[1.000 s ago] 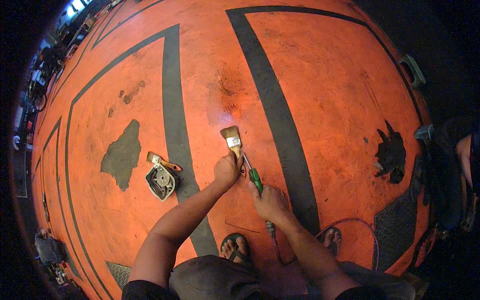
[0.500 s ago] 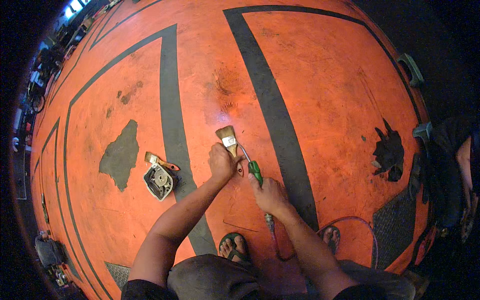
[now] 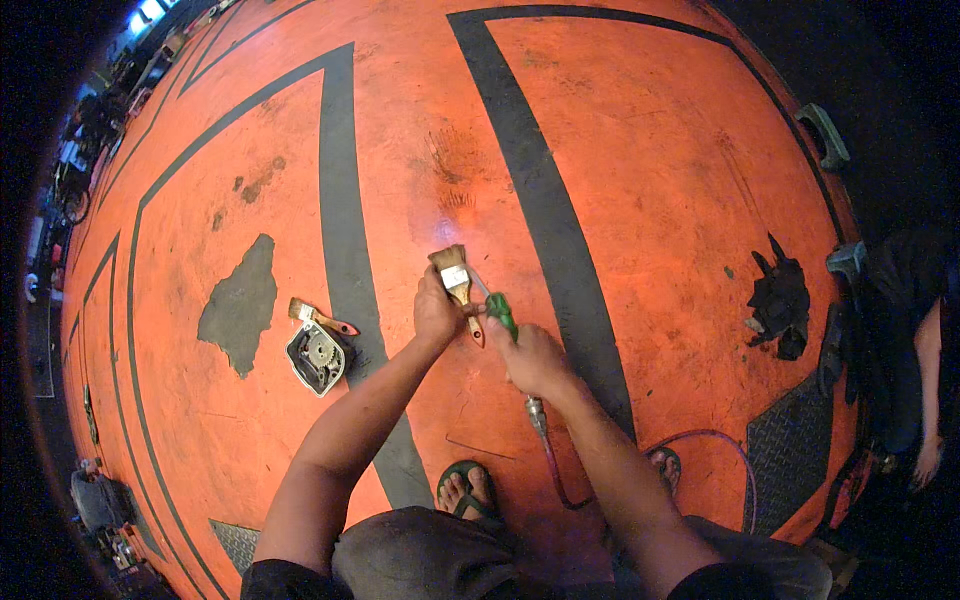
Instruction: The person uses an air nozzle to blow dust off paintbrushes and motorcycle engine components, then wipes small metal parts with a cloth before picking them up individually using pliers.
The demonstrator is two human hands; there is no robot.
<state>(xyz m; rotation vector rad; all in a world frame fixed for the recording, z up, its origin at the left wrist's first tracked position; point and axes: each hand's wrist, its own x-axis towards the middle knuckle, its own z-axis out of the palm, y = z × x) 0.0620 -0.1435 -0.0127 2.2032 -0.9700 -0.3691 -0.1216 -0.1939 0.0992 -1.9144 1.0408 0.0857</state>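
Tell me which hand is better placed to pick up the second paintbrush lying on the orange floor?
Left, probably. The left hand is on the same side as the spare wooden-handled paintbrush beside the grey metal gear housing; the right hand grips the green-handled air gun farther away.

A small metal gear case (image 3: 317,357) sits on the orange floor (image 3: 650,160), touching a second brush (image 3: 318,318). A black rag (image 3: 780,300) lies far right. Another person's arm (image 3: 930,390) hangs nearby.
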